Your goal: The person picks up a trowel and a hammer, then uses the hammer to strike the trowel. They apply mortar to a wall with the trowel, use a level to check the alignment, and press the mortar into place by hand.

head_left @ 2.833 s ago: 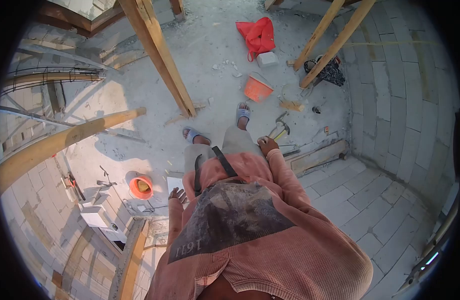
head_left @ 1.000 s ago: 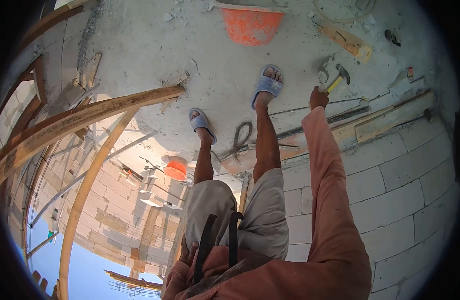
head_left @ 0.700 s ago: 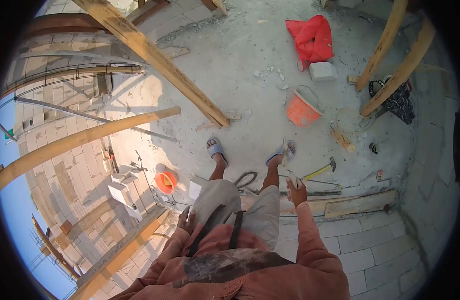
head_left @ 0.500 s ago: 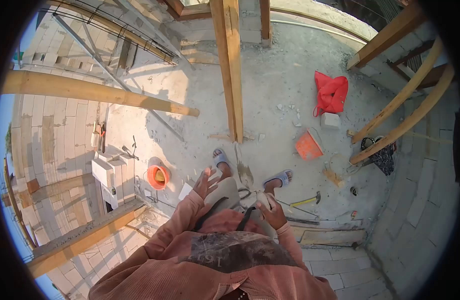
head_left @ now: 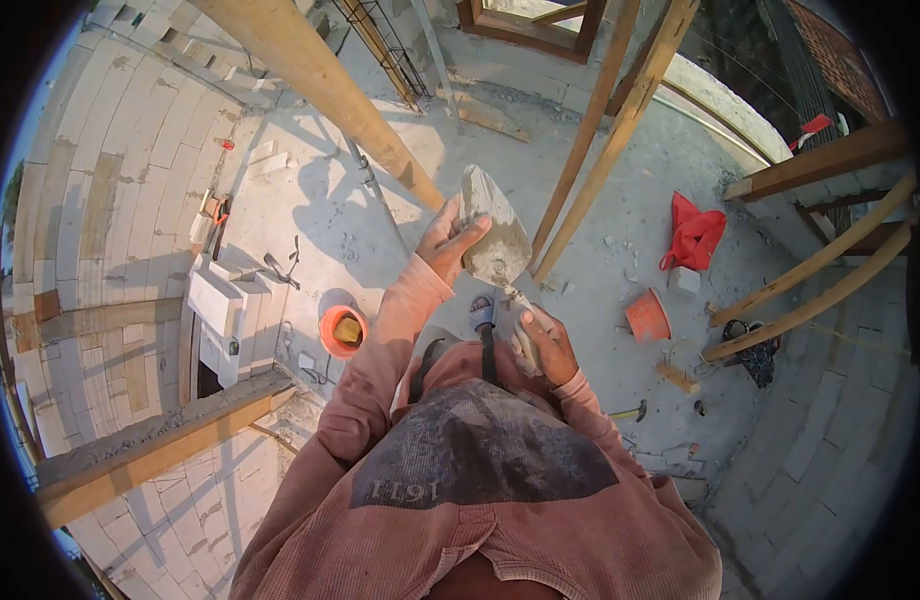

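A trowel (head_left: 498,235) with a broad, mortar-stained blade is raised in front of the body, its blade pointing away. My left hand (head_left: 448,243) grips the blade's left edge, with the fingers on its face. My right hand (head_left: 546,345) is wrapped round the handle end, close to the lower body. The handle itself is mostly hidden by the fingers. Below the trowel, one sandalled foot (head_left: 482,312) shows on the concrete floor.
An orange bucket (head_left: 342,331) stands at the left beside stacked white blocks (head_left: 215,315). Wooden posts (head_left: 615,140) rise ahead. Rightward lie a tilted orange bucket (head_left: 647,314), a red bag (head_left: 694,232) and a white block (head_left: 685,281). Slanted poles (head_left: 815,295) lean at the far right.
The trowel has come up from low by the legs to chest height. My left hand has moved forward and closed on its blade. The view has shifted.
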`<state>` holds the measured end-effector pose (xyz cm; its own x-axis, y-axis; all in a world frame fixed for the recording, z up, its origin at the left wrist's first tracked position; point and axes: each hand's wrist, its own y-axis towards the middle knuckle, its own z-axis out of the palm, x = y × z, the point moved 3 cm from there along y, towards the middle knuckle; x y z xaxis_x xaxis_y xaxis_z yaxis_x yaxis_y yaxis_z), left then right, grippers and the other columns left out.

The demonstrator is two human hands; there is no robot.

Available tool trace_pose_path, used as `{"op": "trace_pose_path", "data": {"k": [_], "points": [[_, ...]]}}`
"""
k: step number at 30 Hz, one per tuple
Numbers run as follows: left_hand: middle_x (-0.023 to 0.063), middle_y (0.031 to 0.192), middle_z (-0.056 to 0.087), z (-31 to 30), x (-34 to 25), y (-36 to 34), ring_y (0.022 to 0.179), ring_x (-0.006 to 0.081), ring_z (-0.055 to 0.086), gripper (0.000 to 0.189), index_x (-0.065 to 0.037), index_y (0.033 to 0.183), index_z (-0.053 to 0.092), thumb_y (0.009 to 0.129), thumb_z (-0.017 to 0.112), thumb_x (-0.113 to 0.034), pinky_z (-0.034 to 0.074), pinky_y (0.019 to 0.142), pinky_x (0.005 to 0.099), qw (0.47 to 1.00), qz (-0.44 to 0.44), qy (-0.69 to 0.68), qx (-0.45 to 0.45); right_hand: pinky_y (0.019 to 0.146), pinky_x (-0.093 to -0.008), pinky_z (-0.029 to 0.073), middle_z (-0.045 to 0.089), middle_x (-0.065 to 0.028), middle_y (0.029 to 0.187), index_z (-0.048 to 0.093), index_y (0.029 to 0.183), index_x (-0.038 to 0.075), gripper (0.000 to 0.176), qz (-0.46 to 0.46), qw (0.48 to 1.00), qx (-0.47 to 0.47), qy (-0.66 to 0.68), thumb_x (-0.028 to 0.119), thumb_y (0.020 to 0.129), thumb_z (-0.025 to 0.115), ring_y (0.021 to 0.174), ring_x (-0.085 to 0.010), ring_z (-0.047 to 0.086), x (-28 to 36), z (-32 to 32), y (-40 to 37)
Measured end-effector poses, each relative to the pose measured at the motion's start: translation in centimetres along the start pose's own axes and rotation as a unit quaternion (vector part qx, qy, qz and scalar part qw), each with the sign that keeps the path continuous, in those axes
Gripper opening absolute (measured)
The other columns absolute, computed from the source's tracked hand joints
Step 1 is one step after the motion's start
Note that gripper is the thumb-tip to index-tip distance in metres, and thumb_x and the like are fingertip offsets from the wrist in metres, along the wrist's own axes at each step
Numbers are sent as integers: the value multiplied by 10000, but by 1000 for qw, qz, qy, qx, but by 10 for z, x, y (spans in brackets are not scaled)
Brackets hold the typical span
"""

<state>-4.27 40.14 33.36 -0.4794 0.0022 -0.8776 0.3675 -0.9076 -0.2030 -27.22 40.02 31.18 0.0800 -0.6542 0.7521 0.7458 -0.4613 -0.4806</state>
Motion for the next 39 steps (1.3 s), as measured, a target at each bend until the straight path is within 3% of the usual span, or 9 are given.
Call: {"op": "trace_pose_path", "data": {"k": [3,6,12,17,20,24,29,36,39], "points": [[91,1294,608,-3,-17,7,1186,225,640,622,-25,1480,431,971,719,-234,570,969,419,995,-99,6,-32,418,-233,358,546,-43,740,568,1366,-3,532,8,996,19,91,443,1082,517,465,-76,454,29,22,21],[83,1280,617,-3,-35,16,1193,192,628,594,-27,1455,461,963,727,-229,582,951,400,990,-135,-36,-23,391,-240,335,523,-49,720,556,1378,-12,544,-37,997,26,64,443,1084,508,438,-89,439,46,33,50],[56,1263,633,-16,-57,63,1188,181,637,564,-66,1431,493,957,742,-242,562,967,366,993,-77,-27,-85,420,-246,344,544,-64,733,556,1383,-12,562,-71,995,24,65,454,1071,516,463,-104,460,63,35,113],[91,1387,594,-32,-32,151,1254,260,594,726,-152,1503,433,960,644,-586,512,1018,454,971,-171,-33,-162,436,-244,353,549,-58,720,583,1280,-31,544,-131,989,-60,37,455,1042,533,465,-108,464,101,10,165],[120,1412,579,-52,-11,228,1272,277,582,745,-137,1509,410,961,628,-594,514,1023,443,959,-178,-77,-209,434,-249,352,533,-42,698,590,1188,-32,534,-173,974,-142,-46,474,1025,544,460,-101,459,114,-37,203],[149,1414,573,-49,-18,330,1248,292,594,689,-114,1480,442,964,654,-520,527,1011,444,930,-91,-142,-325,434,-254,347,518,-24,684,585,1130,-16,505,-164,961,-196,-110,475,1016,558,463,-95,459,174,-75,236],[135,1345,608,-71,-67,435,1185,268,625,562,-103,1413,524,971,692,-408,537,985,429,894,68,-210,-390,451,-251,362,548,-24,737,577,1222,-19,476,-107,975,-165,-100,410,1016,593,504,-84,474,263,-86,280],[75,1224,644,-143,-187,516,1131,212,638,518,-53,1355,583,980,694,-392,509,968,372,889,220,36,-399,432,-234,340,541,-21,719,552,1156,-3,371,-140,976,-134,-99,335,1016,620,478,-75,446,330,-74,325],[152,1297,631,-178,-218,552,1195,284,624,592,-7,1369,562,951,721,-395,497,1017,402,864,225,201,-403,434,-251,342,517,-34,706,546,1241,-32,477,-135,968,-154,-142,386,1012,578,485,-94,446,348,-72,332]]}}
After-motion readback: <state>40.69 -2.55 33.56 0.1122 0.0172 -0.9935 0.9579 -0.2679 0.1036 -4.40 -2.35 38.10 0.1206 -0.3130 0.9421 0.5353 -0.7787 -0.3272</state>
